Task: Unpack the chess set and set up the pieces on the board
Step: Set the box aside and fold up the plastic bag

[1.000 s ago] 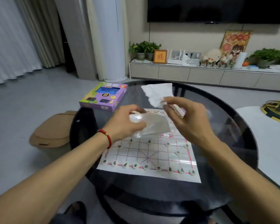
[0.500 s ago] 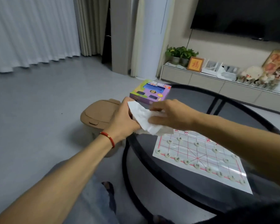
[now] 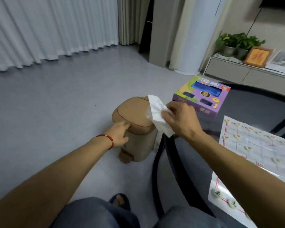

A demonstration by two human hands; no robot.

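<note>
My right hand (image 3: pixel 181 119) grips a crumpled white wrapper (image 3: pixel 156 112) and holds it just above a tan lidded bin (image 3: pixel 135 112) on the floor. My left hand (image 3: pixel 118 134) presses its fingertips against the front edge of the bin's closed lid. The white paper chess board (image 3: pixel 257 145) lies on the dark round glass table (image 3: pixel 253 106) at the right, with several small round pieces set on its lines. The purple chess set box (image 3: pixel 202 96) rests on the table's far left edge.
The bin stands on grey floor tiles beside the table's black rim (image 3: pixel 156 162). My knees in jeans and a slippered foot (image 3: pixel 118 201) are below. A low cabinet (image 3: pixel 247 74) with plants and a framed picture runs along the far wall.
My view swung left from the table to the bin. Both hands carried the wrapper off the table; the left hand let go and dropped to the bin's lid.
</note>
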